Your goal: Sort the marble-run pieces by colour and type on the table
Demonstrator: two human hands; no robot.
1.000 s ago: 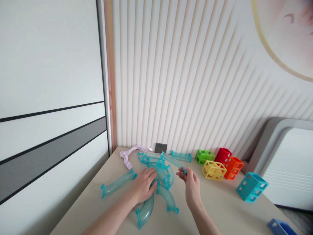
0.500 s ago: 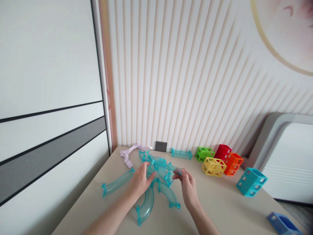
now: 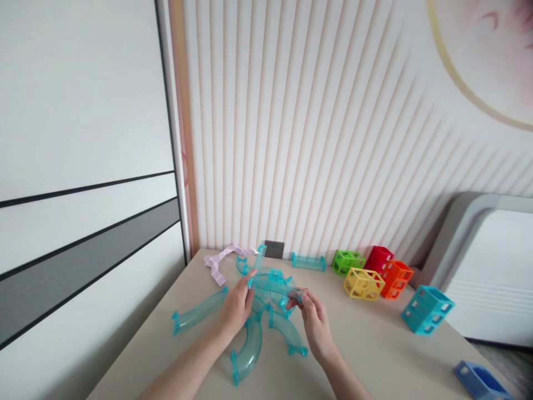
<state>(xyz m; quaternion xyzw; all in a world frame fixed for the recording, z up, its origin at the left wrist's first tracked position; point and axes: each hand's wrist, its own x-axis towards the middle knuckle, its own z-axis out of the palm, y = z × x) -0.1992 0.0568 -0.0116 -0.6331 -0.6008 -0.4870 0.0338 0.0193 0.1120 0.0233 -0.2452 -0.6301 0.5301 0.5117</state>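
A straight translucent teal track piece [image 3: 275,286] is held raised and nearly level between my two hands. My left hand [image 3: 238,303] is closed on its left end, and my right hand [image 3: 315,318] pinches its right end. Another narrow teal piece [image 3: 260,256] juts upward beside my left fingertips; whether it is joined to the held piece I cannot tell. Beneath lies a jumble of teal pieces, partly covered by my hands. Two curved track pieces [image 3: 251,351] [image 3: 288,332] lie nearer me, and a longer one [image 3: 199,312] rests left of my left hand.
A lilac folding strip [image 3: 217,266] lies at the table's back left. A teal tube [image 3: 308,263] sits along the wall near a dark socket [image 3: 274,249]. To the right stand green [image 3: 348,262], yellow [image 3: 363,284], red, orange, teal [image 3: 427,310] and blue [image 3: 483,381] open-sided blocks.
The held track piece has come up and toward me, its left end now at my left fingers. My right hand has shifted slightly left. A narrow teal piece now stands up behind.
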